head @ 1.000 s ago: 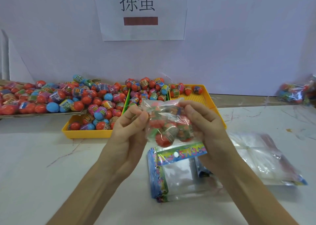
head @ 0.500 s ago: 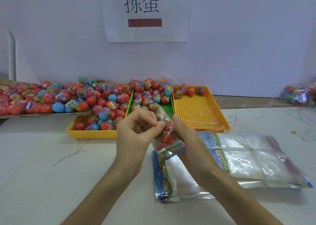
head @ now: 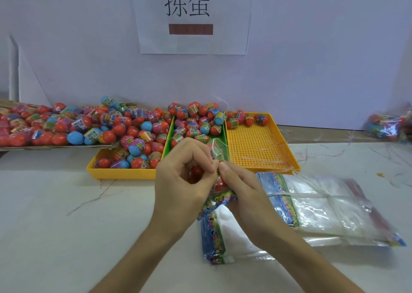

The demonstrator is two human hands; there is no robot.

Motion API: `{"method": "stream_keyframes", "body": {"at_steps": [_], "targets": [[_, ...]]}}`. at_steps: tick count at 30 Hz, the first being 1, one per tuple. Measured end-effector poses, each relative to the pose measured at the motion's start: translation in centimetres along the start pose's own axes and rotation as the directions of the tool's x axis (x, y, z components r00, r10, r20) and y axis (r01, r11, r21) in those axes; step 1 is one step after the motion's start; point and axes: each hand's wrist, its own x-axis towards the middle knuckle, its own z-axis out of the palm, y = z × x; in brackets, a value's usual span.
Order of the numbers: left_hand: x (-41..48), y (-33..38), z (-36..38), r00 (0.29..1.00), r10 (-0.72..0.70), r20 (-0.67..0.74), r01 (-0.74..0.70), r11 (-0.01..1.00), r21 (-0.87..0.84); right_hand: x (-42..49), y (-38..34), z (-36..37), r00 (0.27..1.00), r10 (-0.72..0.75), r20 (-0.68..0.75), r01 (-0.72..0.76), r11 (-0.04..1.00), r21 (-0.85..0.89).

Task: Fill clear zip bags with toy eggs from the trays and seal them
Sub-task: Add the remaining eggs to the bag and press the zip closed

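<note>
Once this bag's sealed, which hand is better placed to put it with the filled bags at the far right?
Right. The right hand pinches the bag and sits nearer the filled bags; the left hand would have to cross over it.

Hands drawn together
The left hand and right hand, earlier spread apart along the filled zip bag, now pinch it fingertip to fingertip, bunching it narrow between them.
</note>
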Motion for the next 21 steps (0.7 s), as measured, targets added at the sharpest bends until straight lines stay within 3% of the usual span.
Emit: {"method": "stream_keyframes", "body": {"at_steps": [4,8,10,12,14,16,18,21], "targets": [[0.2,0.1,-0.2,1.000,-0.014,0.027,0.015,0.999,-0.029,0.2,-0.3,-0.1,1.000,0.018,0.007,-0.019,1.000,0.024],[1.5,-0.1,-1.7,0.976,-0.207,-0.063,0.169,0.913,-0.371,0.5,-0.7,-0.5,0.999,-0.035,-0.022,0.035,0.999,0.001],[2.0,-0.4,-2.5,0.958,-0.256,-0.133,0.214,0.939,-0.270,0.7,-1.1,-1.0,0.999,-0.030,-0.031,0.031,0.998,0.050],[2.2,-0.9,-2.8,0.910,-0.415,0.002,0.407,0.891,-0.202,0.8,-1.6,-1.2,0.999,-0.029,-0.017,0.032,0.990,0.136],[2.3,-0.8,-2.5,0.764,-0.561,0.318,0.641,0.713,-0.284,0.9,-2.0,-1.4,0.999,-0.053,0.003,0.051,0.978,0.203],[2.0,-0.6,-1.9,0.627,-0.583,0.516,0.776,0.522,-0.353,1.0,-2.2,-1.6,0.997,-0.070,-0.015,0.072,0.972,0.226],[1.7,-0.4,-1.4,0.606,-0.599,0.523,0.795,0.450,-0.406,1.1,-2.4,-1.9,0.994,-0.087,-0.061,0.097,0.978,0.186],[1.2,-0.5,-0.9,0.643,-0.631,0.434,0.761,0.464,-0.454,1.1,-2.4,-2.1,0.979,-0.163,-0.123,0.164,0.987,-0.007]]}}
